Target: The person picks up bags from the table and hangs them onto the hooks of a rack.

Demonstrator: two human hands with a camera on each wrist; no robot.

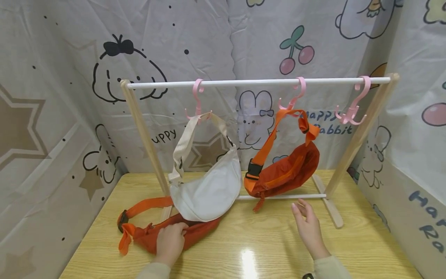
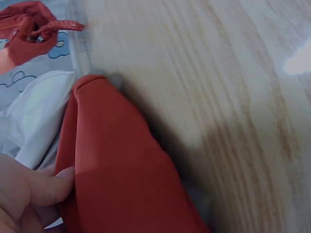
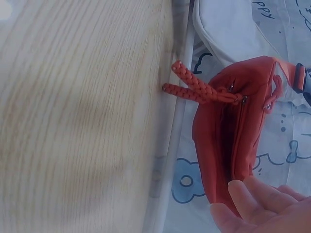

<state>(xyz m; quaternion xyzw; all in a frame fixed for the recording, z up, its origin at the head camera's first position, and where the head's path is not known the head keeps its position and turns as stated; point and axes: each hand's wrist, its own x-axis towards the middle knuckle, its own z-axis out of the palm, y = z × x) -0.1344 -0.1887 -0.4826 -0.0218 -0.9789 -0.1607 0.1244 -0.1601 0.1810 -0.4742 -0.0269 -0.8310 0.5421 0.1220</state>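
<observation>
The person's left hand (image 1: 170, 241) reaches forward, fingers pinching an orange-red fabric waist bag (image 1: 201, 235) on the yellow wood-grain bench (image 1: 268, 232); the right hand (image 1: 308, 226) angles forward, fingers loosely parted, near a hanging orange-red fabric pouch (image 1: 297, 168).

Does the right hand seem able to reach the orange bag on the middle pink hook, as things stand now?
Probably yes: the right hand holds nothing, and in the right wrist view its fingers show in front of the hanging orange bag, with nothing visible blocking them.
</observation>
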